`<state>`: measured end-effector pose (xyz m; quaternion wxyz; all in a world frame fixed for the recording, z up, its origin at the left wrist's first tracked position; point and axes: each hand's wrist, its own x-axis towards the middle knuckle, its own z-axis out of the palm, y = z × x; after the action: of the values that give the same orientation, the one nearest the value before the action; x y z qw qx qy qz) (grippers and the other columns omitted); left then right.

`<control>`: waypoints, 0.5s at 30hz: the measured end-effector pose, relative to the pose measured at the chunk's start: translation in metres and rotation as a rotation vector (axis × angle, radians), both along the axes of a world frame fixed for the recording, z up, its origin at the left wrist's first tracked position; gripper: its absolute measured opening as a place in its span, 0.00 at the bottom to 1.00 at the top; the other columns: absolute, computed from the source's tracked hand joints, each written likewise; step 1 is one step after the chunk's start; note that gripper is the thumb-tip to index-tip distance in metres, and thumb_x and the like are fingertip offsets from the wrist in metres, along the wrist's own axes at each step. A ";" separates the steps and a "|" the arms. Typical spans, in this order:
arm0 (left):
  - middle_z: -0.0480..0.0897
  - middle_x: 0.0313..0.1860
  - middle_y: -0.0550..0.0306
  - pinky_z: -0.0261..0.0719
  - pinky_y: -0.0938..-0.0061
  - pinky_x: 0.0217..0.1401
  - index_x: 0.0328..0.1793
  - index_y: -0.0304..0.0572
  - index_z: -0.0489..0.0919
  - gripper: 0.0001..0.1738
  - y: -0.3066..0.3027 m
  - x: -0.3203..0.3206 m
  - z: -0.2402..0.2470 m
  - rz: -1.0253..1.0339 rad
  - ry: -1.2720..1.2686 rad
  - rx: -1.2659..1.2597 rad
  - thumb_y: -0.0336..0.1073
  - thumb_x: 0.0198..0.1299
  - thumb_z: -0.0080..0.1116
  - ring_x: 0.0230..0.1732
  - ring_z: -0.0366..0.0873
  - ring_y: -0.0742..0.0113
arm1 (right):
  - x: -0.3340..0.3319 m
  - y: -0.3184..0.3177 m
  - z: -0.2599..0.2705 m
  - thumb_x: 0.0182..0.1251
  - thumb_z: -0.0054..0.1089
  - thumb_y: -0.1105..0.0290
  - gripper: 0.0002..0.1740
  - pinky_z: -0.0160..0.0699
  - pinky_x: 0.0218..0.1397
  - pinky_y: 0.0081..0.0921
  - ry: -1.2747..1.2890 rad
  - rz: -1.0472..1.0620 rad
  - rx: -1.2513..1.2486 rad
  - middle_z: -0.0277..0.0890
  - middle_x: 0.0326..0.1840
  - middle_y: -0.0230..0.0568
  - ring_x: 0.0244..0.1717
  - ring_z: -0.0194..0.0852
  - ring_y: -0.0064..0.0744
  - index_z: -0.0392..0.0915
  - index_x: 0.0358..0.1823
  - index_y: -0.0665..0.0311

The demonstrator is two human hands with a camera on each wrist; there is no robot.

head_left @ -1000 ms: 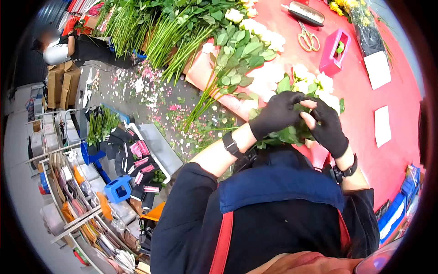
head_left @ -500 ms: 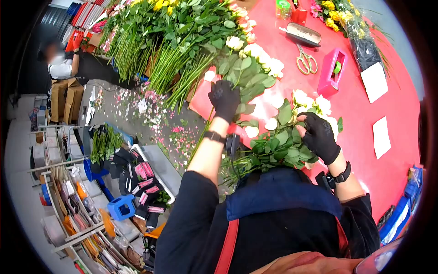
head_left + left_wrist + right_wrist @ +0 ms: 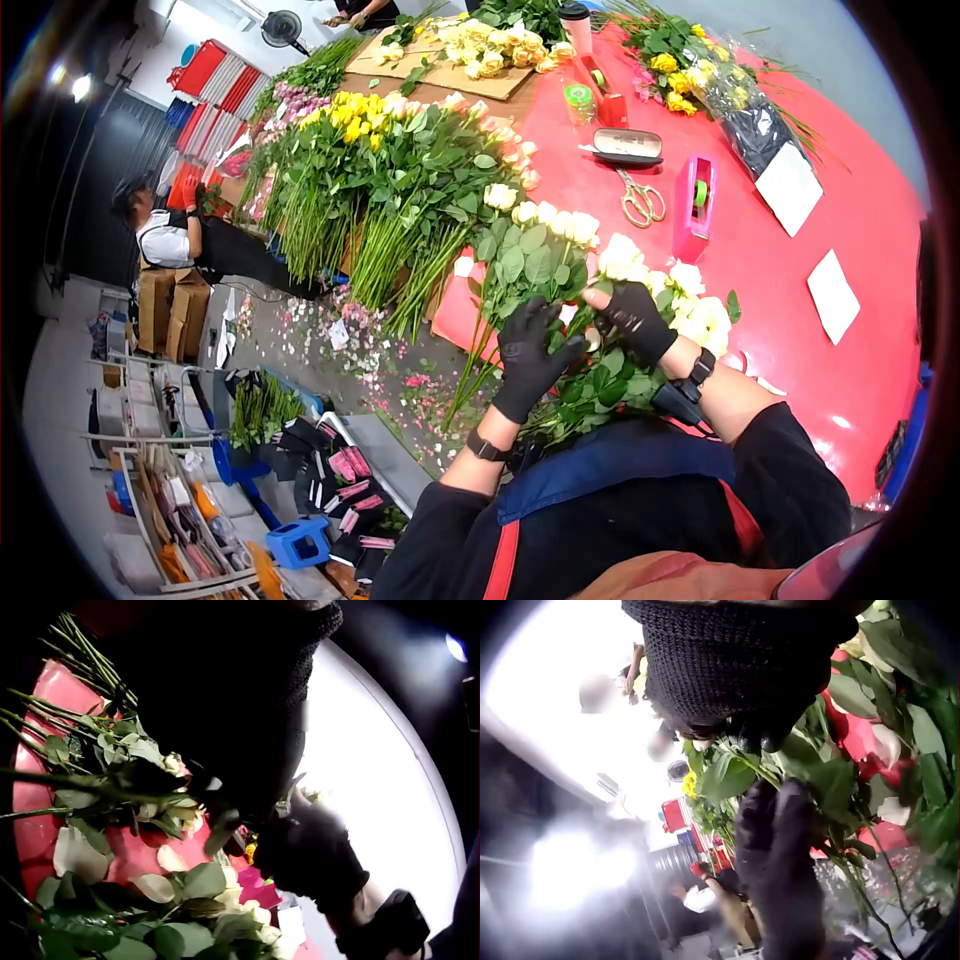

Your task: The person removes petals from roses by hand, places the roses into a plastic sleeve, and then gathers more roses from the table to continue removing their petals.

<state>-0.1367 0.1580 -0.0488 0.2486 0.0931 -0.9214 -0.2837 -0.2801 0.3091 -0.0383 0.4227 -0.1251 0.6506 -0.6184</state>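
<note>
In the head view my left hand [image 3: 530, 360], in a black fingerless glove, is over the leaves at the table's near edge. My gloved right hand [image 3: 635, 325] is close beside it, next to white roses [image 3: 700, 320]. A leafy rose stem [image 3: 754, 769] runs between the two hands in the right wrist view. My right fingers curl round its upper part, and my left thumb and fingers pinch it lower down. Its bloom is hidden by my right hand. Under my hands lies a bunch of leafy roses [image 3: 600, 385]; another white rose pile [image 3: 535, 250] is just beyond.
On the red table [image 3: 760, 270] lie gold-handled scissors [image 3: 640, 200], a pink tape dispenser [image 3: 694, 205], a glasses case [image 3: 627, 147] and white paper [image 3: 833, 297]. Long-stemmed roses [image 3: 390, 190] fill the left side. Petals litter the floor [image 3: 370, 360]. Another person [image 3: 165, 235] stands far left.
My left hand first went out to the rose pile at the left, then came back beside my right hand. My right hand has shifted left. The head view has tilted up, showing more table.
</note>
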 end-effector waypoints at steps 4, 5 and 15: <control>0.81 0.56 0.43 0.75 0.57 0.62 0.56 0.37 0.82 0.25 0.010 0.000 0.038 -0.109 0.096 0.173 0.37 0.52 0.73 0.59 0.77 0.46 | 0.033 -0.007 -0.014 0.62 0.71 0.64 0.29 0.74 0.59 0.29 0.282 0.099 -0.441 0.79 0.56 0.38 0.52 0.75 0.27 0.73 0.62 0.69; 0.81 0.56 0.45 0.75 0.61 0.63 0.57 0.35 0.81 0.23 0.011 0.006 0.034 -0.091 0.053 0.293 0.33 0.54 0.72 0.58 0.78 0.51 | 0.044 0.000 -0.014 0.63 0.68 0.66 0.27 0.76 0.57 0.30 0.168 0.078 -0.468 0.81 0.52 0.37 0.50 0.76 0.28 0.74 0.61 0.69; 0.84 0.38 0.61 0.72 0.80 0.41 0.49 0.31 0.82 0.11 0.032 0.022 0.060 -0.001 -0.135 0.989 0.28 0.63 0.59 0.38 0.76 0.77 | 0.049 0.055 0.030 0.61 0.66 0.71 0.08 0.75 0.36 0.32 0.764 0.073 -0.177 0.79 0.30 0.43 0.31 0.80 0.37 0.84 0.39 0.66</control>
<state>-0.1150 0.1897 0.0108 0.1144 0.2173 -0.6907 -0.6801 -0.2311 0.3638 -0.0078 0.1593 -0.4051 0.7004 -0.5656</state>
